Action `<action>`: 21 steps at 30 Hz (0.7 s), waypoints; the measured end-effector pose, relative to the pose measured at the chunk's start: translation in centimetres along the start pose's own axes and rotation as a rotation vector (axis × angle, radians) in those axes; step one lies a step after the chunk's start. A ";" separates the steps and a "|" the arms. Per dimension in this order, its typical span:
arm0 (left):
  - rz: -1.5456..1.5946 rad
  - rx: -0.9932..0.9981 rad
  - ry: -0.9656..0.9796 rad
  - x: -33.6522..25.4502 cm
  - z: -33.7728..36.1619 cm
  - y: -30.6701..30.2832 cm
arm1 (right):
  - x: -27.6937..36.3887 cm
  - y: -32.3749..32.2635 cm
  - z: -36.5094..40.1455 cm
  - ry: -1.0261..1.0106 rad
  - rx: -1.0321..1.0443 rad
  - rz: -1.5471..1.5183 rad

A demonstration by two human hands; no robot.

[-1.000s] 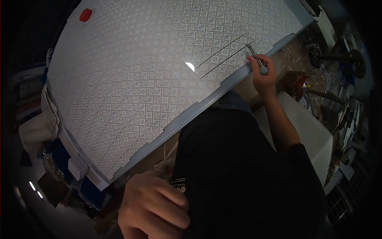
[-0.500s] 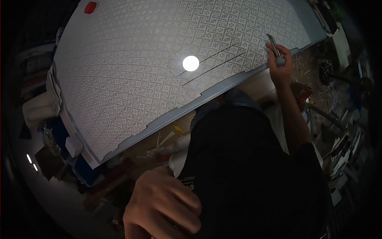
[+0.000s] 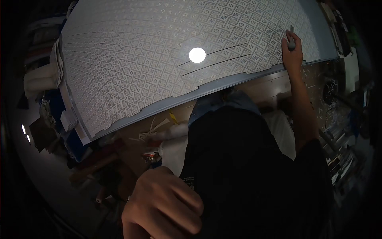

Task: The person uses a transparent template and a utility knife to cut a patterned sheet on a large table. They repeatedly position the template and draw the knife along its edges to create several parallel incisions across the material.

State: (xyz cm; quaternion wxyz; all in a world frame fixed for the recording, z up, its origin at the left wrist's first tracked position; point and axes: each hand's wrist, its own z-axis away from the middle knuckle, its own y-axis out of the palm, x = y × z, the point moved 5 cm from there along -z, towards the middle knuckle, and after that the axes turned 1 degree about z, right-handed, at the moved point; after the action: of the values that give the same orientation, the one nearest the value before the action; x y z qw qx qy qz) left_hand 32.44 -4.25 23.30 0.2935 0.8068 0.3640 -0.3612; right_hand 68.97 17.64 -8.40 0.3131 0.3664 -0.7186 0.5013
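Note:
My right hand (image 3: 293, 51) is closed around a slim utility knife (image 3: 292, 40) with a rounded grey end. It rests over the right front part of a white patterned sheet (image 3: 131, 75), close to the sheet's edge. Two long dark lines (image 3: 217, 64) run across the sheet to the left of that hand. Low in the view and close to the camera, my left hand (image 3: 165, 203) is curled into a fist in front of my dark shirt. Its fingertips are hidden underneath, and I cannot tell what they hold.
A grey-blue border (image 3: 167, 104) with a stepped edge runs along the table front. Rolled pale material (image 3: 41, 77) and a white stack (image 3: 69, 119) stand at the left. Pale offcuts (image 3: 153, 129) lie on the floor below. A bright round glare (image 3: 197, 55) covers part of the sheet.
My right hand has moved right and slightly up over the sheet with the knife. The view has shifted, so the red object at the top left is out of sight. My left fist stays nearly in place.

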 end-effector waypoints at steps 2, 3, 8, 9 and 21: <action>0.019 0.006 0.007 -0.1 0.2 0.1 | -0.7 0.2 0.7 -0.018 -0.023 0.045; 0.029 0.012 0.018 -0.1 0.2 0.1 | -0.6 0.1 0.8 -0.023 -0.030 0.053; 0.073 0.046 0.090 -0.3 0.4 -0.1 | 0.2 -0.1 0.5 0.047 -0.003 0.222; 0.081 0.053 0.101 -0.3 0.6 -0.3 | -0.2 0.1 0.6 0.041 -0.011 0.228; 0.168 0.073 0.194 0.6 3.3 -2.7 | 0.7 0.0 0.5 0.019 -0.077 0.290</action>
State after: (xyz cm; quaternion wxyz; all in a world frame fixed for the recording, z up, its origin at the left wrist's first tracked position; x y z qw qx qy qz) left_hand 29.36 -4.94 20.41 0.2565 0.8757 0.3084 -0.2687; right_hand 68.58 17.06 -7.99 0.2578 0.2417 -0.7798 0.5167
